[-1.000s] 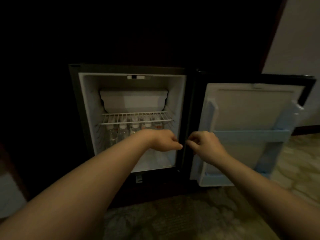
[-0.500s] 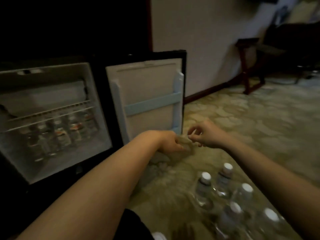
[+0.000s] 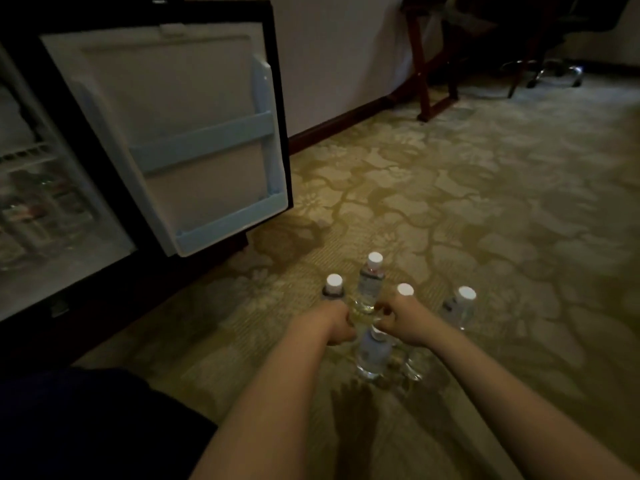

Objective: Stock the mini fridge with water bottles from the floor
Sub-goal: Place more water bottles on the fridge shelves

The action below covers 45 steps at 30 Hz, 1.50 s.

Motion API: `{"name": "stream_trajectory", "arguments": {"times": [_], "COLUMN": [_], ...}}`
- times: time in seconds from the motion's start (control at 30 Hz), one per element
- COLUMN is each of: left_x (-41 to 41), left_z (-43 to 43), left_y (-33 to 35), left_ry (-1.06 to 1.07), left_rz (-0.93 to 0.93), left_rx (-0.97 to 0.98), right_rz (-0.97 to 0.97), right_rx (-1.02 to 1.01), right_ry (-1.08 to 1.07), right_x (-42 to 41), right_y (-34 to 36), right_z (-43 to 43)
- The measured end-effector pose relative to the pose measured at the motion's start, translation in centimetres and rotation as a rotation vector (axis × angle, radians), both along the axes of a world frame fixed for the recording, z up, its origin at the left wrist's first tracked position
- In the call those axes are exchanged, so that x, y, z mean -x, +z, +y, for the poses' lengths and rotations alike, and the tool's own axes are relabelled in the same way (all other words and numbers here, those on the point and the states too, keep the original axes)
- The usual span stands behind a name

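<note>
Several clear water bottles with white caps stand on the patterned carpet in front of me. My left hand [image 3: 327,323] is closed around the bottle with the leftmost cap [image 3: 334,281]. My right hand [image 3: 405,318] is closed around the bottle next to it [image 3: 405,290]. One bottle [image 3: 372,278] stands just beyond and between the two hands, another [image 3: 459,306] at the right, and two more [image 3: 372,355] sit nearer me between my wrists. The mini fridge [image 3: 69,268] is at the left, its door [image 3: 194,98] swung open. Blurred bottles [image 3: 38,206] stand inside under a wire shelf.
The open door's lower edge hangs over the carpet just left of the bottles. A dark wooden stand [image 3: 429,98] and a wheeled chair base [image 3: 554,72] are at the far right by the wall. My dark-clothed leg [image 3: 86,427] fills the bottom left.
My view has swung right and down from the fridge to the floor. Both hands dropped from the fridge front onto the group of bottles and closed on two of them.
</note>
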<state>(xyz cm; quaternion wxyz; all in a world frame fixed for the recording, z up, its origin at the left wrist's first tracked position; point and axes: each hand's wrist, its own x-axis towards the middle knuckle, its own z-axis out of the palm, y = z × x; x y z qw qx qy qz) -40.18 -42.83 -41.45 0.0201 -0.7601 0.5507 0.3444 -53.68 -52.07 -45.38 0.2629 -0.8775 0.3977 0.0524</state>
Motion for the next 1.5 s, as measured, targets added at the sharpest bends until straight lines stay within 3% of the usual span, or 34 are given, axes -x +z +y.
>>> {"name": "stream_trajectory", "arguments": {"times": [0.17,0.3,0.4,0.63,0.77,0.93,1.2,1.5], "left_x": [1.4,1.3,0.7,0.3,-2.4,-6.4,-11.6,-16.6], "left_z": [2.0,2.4,2.3,1.5,1.3,2.1,4.7,9.6], "left_y": [-3.4,-4.5,-4.5,-3.1,0.3,5.7,13.5,19.6], "left_ry": [0.133,0.2,0.24,0.239,0.232,0.232,0.278,0.264], "left_rz": [0.172,0.217,0.212,0.25,0.216,0.312,0.23,0.065], "left_rx": [0.024,0.029,0.03,0.138,0.285,0.448,0.671,0.689], "right_rz": [0.104,0.085,0.047,-0.235,-0.401,-0.542,-0.726,-0.825], "right_rx": [0.094,0.235,0.197,0.115,0.126,0.108,0.184,0.205], "right_ry": [0.023,-0.009,0.021,0.159,0.225,0.316,0.469,0.548], "right_x": [0.5,0.7,0.5,-1.2,-3.0,-5.5,-11.5,-17.3], "right_y": [-3.7,-5.5,-5.0,1.7,6.9,13.7,21.9,27.0], "right_z": [0.8,1.4,0.8,-0.8,-0.5,1.2,3.3,6.6]}}
